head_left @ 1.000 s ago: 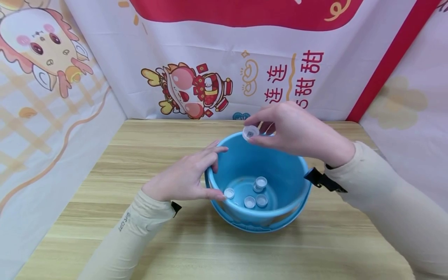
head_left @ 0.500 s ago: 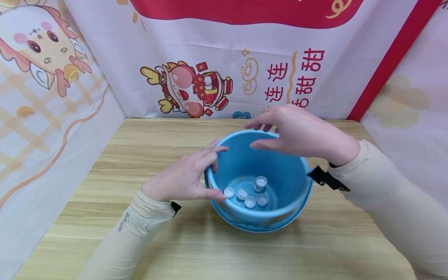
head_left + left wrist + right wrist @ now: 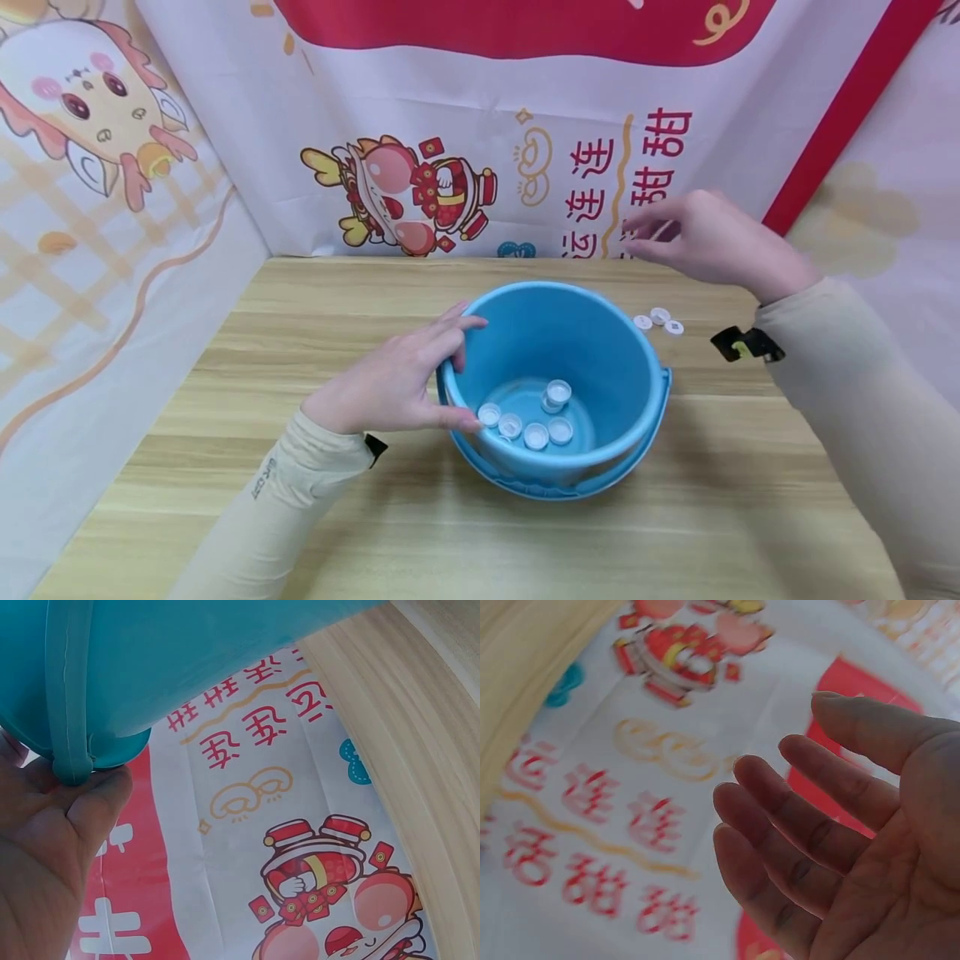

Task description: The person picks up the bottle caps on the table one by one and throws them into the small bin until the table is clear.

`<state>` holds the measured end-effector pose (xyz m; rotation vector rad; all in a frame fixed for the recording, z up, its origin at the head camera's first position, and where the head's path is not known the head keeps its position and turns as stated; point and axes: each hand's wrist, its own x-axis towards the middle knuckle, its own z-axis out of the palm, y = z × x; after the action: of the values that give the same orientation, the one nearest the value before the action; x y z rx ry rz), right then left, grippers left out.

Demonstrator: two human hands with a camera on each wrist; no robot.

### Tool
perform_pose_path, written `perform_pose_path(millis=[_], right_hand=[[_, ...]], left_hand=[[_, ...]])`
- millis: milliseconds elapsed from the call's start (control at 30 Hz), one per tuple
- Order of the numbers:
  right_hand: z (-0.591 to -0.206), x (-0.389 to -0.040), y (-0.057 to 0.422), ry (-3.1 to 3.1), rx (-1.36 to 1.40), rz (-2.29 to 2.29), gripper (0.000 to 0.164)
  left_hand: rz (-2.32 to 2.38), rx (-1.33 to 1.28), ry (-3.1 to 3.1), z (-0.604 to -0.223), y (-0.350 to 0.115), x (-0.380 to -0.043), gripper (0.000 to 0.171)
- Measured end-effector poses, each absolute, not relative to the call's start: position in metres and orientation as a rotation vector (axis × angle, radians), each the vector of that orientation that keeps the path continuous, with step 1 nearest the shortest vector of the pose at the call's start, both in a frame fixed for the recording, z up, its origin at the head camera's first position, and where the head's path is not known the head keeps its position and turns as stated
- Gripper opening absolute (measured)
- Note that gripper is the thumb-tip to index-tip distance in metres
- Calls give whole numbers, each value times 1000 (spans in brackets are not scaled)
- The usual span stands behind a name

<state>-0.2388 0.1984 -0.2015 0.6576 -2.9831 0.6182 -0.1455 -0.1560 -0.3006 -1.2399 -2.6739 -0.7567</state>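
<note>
Right hand [image 3: 712,246] in the air above the far part of a wooden table [image 3: 375,533], nothing visible in its grasp, thumb well apart from gently bent fingers [image 3: 746,866]. Height above the wood: cannot tell. Below and slightly left of it, three small white caps [image 3: 660,317] in a close cluster on the table. Further left and nearer the body, a blue bucket [image 3: 577,333], upright, with more caps [image 3: 536,436] inside: four lying singly in a curve, and a pair [image 3: 557,392] apparently stacked. Left hand [image 3: 401,379] holding the bucket's left rim, thumb on the near side, fingertips over the edge.

Possible troubles, by judgement: with fingers this spread and caps so low and flat, a risk of pushing instead of pinching, sending one skidding over the smooth-looking wood away from the hand. With one cap close beside the bucket, a chance of knuckles bumping the rim. From the loose end of a black strap [image 3: 747,343] on the right sleeve [image 3: 847,400], a brush against the cluster or a snag on the bucket during a low pass. From too hard a pull by the left hand, a tilted bucket and caps sliding together. From a careless drop, a toppled pair or a cap bouncing out.
</note>
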Motion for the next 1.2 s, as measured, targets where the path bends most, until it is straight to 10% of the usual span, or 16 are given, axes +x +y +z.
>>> perform_pose_path(millis=[733,1200], right_hand=[[-360,-314,304,-3416,210,625,70],[-385,-322,302,-3374,136,767,40]], left_hand=[[-769,-1244,-2681,-302,-157,-146,51],[-780,-1245,-2678,-302,-157,-145,49]])
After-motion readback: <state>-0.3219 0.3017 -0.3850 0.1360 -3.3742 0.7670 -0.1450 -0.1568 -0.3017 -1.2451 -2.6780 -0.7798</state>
